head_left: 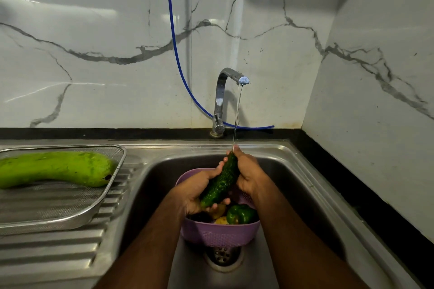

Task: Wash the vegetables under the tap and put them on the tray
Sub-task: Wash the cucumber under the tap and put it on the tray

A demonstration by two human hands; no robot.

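Note:
A dark green cucumber point(222, 182) is held tilted over the sink, its upper end under the thin water stream from the chrome tap point(231, 77). My left hand point(198, 191) grips its lower end. My right hand point(246, 172) is wrapped round its upper part. Below them a purple colander point(220, 233) stands in the sink basin and holds a green bell pepper point(240, 213) and yellowish vegetables point(220, 219). On the left drainboard a metal mesh tray point(70, 206) carries a large light green bottle gourd point(56, 168).
The steel sink point(293, 183) has a drain point(222, 257) just in front of the colander. A blue hose point(178, 54) hangs down the marble wall behind the tap. A black counter edge point(352, 183) runs along the right.

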